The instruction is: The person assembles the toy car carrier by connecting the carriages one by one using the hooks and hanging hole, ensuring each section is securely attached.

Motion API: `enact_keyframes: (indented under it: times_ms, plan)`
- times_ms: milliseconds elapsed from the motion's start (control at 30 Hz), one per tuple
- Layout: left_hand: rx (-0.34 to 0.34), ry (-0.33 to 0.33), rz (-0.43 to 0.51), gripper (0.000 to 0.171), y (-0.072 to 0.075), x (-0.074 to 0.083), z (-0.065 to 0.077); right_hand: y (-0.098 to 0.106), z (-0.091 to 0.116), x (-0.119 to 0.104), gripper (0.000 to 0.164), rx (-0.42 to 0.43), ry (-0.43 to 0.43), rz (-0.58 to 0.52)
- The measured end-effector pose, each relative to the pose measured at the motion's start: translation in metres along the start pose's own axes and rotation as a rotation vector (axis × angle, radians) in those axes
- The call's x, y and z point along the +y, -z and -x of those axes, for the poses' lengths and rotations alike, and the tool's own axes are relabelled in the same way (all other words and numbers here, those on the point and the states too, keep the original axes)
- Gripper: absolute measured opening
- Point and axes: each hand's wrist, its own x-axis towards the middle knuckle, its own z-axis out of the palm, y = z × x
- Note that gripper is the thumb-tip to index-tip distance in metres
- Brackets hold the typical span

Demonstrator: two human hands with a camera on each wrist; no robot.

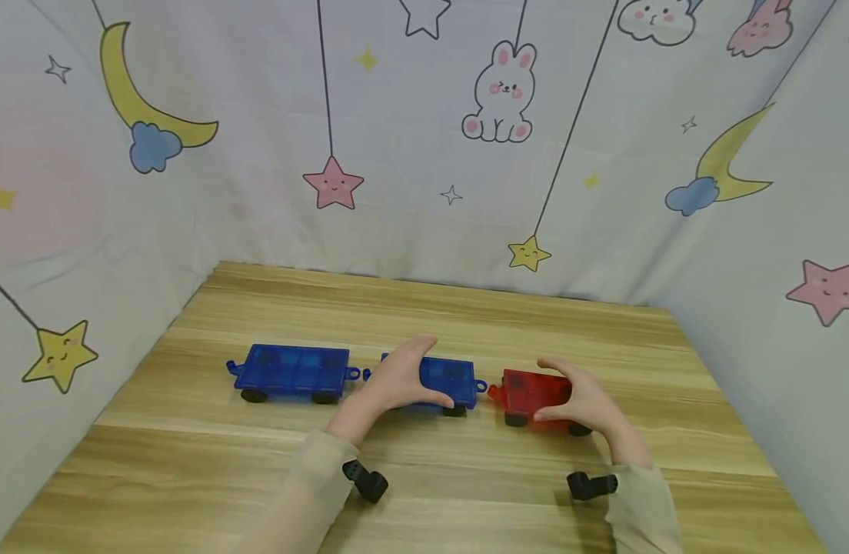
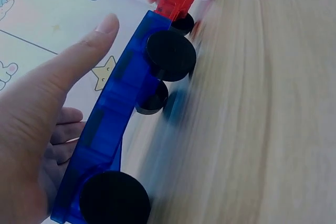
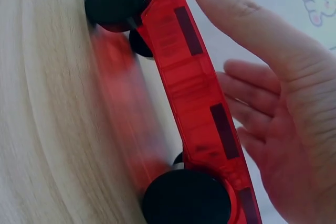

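Three toy train cars stand in a row on the table, each on black wheels. A blue car is at the left, another blue car in the middle, and a red car at the right. Over the middle car hovers my left hand, thumb at the near side and fingers toward the far side. Its thumb shows apart from the car's edge. Around the red car's right half spreads my right hand; a gap shows between its thumb and the car.
Small hooks and rings join or face each other between the cars, with the red car's hook close to the middle car's ring. A patterned cloth hangs behind and beside the wooden table.
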Motion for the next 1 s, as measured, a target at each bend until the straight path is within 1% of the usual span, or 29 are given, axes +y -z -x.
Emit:
enact_keyframes:
  times_ms: [167, 333, 433, 500, 667, 1000]
  plan:
    - [-0.034, -0.047, -0.018, 0.109, -0.0011, 0.0002, -0.0001, -0.0005, -0.0003, 0.0012, 0.084, -0.010, 0.013, 0.023]
    - [-0.052, -0.096, -0.071, 0.106, -0.0037, -0.0016, -0.0009, -0.0031, 0.0008, 0.0043, 0.081, -0.009, -0.023, 0.018]
    - [-0.054, -0.112, -0.102, 0.102, -0.0049, -0.0026, -0.0009, -0.0043, 0.0022, 0.0057, 0.081, 0.003, -0.035, 0.015]
    - [-0.058, -0.112, -0.112, 0.099, -0.0055, -0.0030, -0.0008, -0.0048, 0.0027, 0.0063, 0.080, 0.011, -0.040, 0.009]
    - [-0.058, -0.093, -0.092, 0.098, -0.0062, -0.0027, -0.0007, -0.0058, 0.0029, 0.0052, 0.080, 0.021, -0.040, 0.006]
    - [-0.039, -0.102, -0.082, 0.098, -0.0078, -0.0020, -0.0004, -0.0061, 0.0031, 0.0059, 0.079, 0.027, -0.052, 0.003]
